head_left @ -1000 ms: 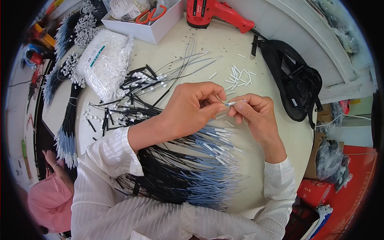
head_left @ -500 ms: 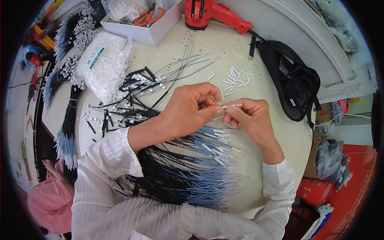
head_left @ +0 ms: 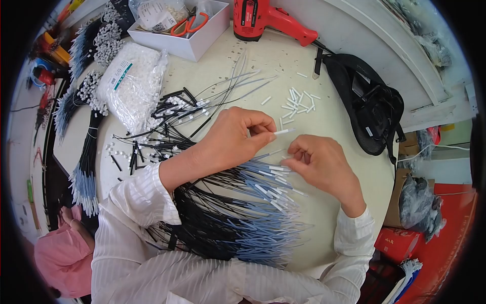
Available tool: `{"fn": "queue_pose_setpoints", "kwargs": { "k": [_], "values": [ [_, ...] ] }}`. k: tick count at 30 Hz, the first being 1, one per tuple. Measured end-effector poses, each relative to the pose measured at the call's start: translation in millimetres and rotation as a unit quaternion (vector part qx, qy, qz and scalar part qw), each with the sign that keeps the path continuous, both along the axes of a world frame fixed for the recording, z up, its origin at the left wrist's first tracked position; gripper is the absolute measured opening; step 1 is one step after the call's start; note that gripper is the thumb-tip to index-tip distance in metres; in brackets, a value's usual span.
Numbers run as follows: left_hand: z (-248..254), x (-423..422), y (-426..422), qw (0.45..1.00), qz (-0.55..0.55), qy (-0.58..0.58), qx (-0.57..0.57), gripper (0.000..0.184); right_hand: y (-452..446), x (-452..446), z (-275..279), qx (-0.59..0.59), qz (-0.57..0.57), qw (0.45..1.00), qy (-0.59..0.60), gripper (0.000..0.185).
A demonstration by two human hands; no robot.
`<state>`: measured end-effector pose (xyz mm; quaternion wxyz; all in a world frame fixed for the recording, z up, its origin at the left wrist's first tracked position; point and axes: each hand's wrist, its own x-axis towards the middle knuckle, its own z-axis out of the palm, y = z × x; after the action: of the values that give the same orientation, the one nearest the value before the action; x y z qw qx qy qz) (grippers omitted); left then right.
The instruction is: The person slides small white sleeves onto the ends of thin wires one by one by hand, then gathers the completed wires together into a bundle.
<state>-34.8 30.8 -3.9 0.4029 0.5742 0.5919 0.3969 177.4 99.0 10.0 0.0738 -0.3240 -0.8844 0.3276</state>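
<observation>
My left hand (head_left: 235,134) pinches a wire with a white sleeve (head_left: 283,131) near its tip, which sticks out to the right of the fingertips. Just right of it and lower, my right hand (head_left: 321,164) is curled, thumb near index finger, over the white ends of the wires; whether it grips anything is too small to tell. Beneath both hands spreads a large bundle of black wires (head_left: 202,218) with blue-grey and white ends. Loose white sleeves (head_left: 298,99) lie scattered beyond the hands.
A plastic bag of white parts (head_left: 131,83) and tied wire bundles (head_left: 90,152) lie at left. At the back are a white box (head_left: 195,45) with orange-handled pliers, and a red heat gun (head_left: 273,21). A black bag (head_left: 367,109) lies right; another person (head_left: 66,258) is lower left.
My right hand has let go of the white-sleeved tip and moved down and to the right, away from my left hand. My left hand has stayed nearly in place, still pinching the wire.
</observation>
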Motion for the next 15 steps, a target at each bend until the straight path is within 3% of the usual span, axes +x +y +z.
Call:
{"fn": "queue_pose_setpoints", "kwargs": {
  "k": [4, 7, 8, 11, 12, 15],
  "values": [
    [-2.1, -1.6, -2.2, 0.997, -0.048, 0.034, -0.041, 0.016, -5.8, -4.4, -7.5, 0.103, 0.021, 0.994, -0.038, 0.011],
    [-4.6, -4.4, -1.8, 0.985, -0.089, 0.136, 0.051, 0.017, -3.4, -3.1, -8.8, 0.135, 0.014, 0.990, -0.039, 0.008],
    [-1.6, -6.0, -0.9, 0.989, -0.078, 0.129, 0.009, 0.022, -2.2, -2.0, -9.7, 0.143, 0.009, 0.989, -0.041, 0.007],
    [-14.6, -16.7, 7.7, 0.930, 0.069, 0.289, 0.216, 0.031, 4.3, 0.1, -12.6, 0.155, -0.008, 0.987, -0.036, 0.008],
    [-15.5, -19.5, 9.6, 0.904, 0.113, 0.349, 0.218, 0.041, 6.0, 0.7, -13.9, 0.157, -0.015, 0.987, -0.033, 0.010],
    [-30.9, -27.6, 20.0, 0.848, 0.198, 0.450, 0.198, 0.043, 10.0, 1.6, -19.6, 0.158, -0.038, 0.987, -0.009, 0.011]
  ]
}}
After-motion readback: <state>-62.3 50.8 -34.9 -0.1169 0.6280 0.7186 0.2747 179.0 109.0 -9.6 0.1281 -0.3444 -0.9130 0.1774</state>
